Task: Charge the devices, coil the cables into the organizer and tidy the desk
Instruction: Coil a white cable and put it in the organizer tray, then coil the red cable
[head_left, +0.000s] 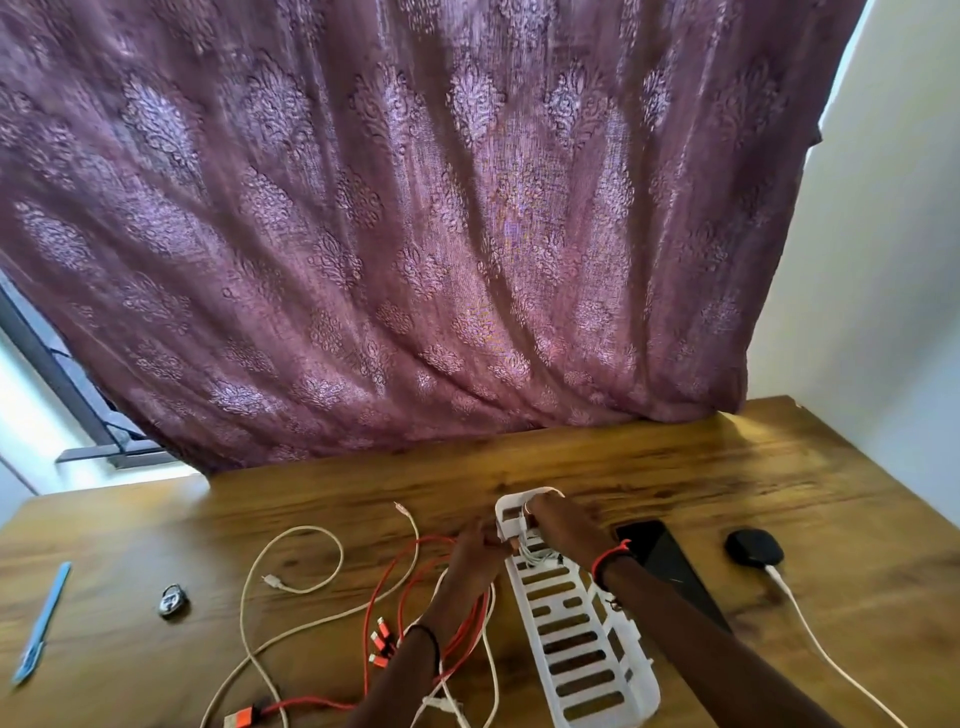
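While the white slotted plastic organizer (582, 639) lies lengthwise on the wood-grain desk (675, 467), its 12 o'clock end holds one white cable coil (535, 557). Right hand (550, 519) has its fingers curled down onto that coil. Left hand (475, 558) is at the tray's 9 o'clock rim, grip can't tell. Loose orange cable (410, 566) and cream cable (291, 561) sprawl at 9 o'clock. Flat black phone (660, 556) and round black device (753, 546) sit at 3 o'clock.
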